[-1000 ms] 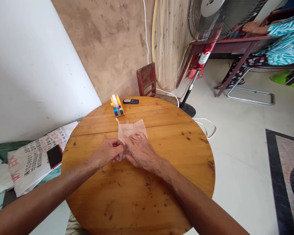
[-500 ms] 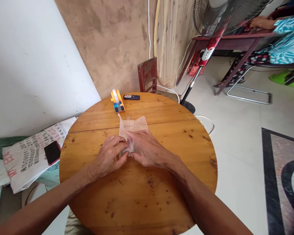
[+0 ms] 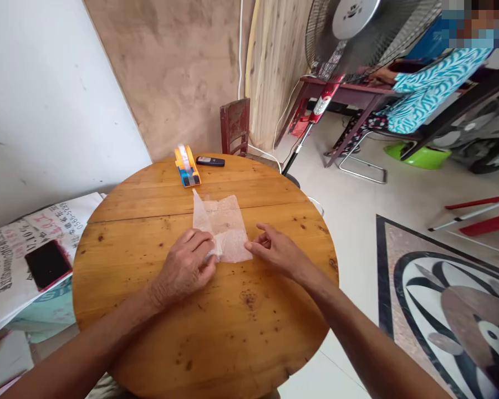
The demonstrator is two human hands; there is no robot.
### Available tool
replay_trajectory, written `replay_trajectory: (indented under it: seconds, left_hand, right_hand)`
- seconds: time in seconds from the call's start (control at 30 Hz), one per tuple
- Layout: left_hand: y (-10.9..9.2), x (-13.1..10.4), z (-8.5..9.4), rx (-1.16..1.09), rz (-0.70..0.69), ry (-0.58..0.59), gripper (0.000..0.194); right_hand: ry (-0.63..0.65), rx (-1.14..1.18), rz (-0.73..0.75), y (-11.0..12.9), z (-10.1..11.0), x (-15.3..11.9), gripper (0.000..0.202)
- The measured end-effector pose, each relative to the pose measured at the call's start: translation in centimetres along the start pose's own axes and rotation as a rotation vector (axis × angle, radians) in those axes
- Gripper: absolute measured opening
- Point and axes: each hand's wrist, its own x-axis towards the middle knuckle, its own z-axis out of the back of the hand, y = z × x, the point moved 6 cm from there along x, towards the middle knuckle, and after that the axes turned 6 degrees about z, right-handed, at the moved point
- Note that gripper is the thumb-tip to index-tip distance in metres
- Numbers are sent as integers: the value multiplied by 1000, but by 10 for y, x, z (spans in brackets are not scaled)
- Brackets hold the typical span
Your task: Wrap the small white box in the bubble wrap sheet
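Note:
A thin translucent whitish sheet (image 3: 227, 216) lies on the round wooden table (image 3: 249, 321), its upper left corner drawn to a point. At the sheet's lower left, my left hand (image 3: 189, 260) is closed on a small clear, crumpled bundle (image 3: 215, 252) that is mostly hidden by the fingers. Across from it, my right hand (image 3: 274, 249) touches the sheet's right edge with its thumb, fingers curved and apart from the thumb. Beyond the sheet stands an orange and blue tape dispenser (image 3: 187, 166) with a roll in it.
A dark remote-like device (image 3: 210, 161) lies beside the dispenser. Left of the table, a phone (image 3: 49, 265) rests on a printed white sack (image 3: 4, 252). Behind are a red chair (image 3: 235, 124), a standing fan (image 3: 325, 100) and a seated person in a blue patterned top (image 3: 432, 94).
My right hand has moved right, away from my left hand, uncovering more of the sheet. The view has turned to the right.

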Motion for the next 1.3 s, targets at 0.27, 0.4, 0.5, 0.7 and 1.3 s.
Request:
replay_trajectory:
  seconds: [0.27,0.4,0.5,0.7,1.3]
  left_hand:
    - [2,0,-2,88,18,-26,14]
    - [3,1,-4,94,21,-8,11]
    - [3,1,-5,61,23,5,13]
    - [6,0,-5,-27,29,19,19]
    - [30,-3,-1,-410,516,-55,24]
  right_hand:
    - [-197,268,139,21,-36,14,62]
    - [-261,451,241,33,-41,10,59]
    - [-232,463,297,47,-48,11,56]
    - [-213,366,352,64,-54,10,50]
    - [-80,-54,528,81,-60,-12,69]
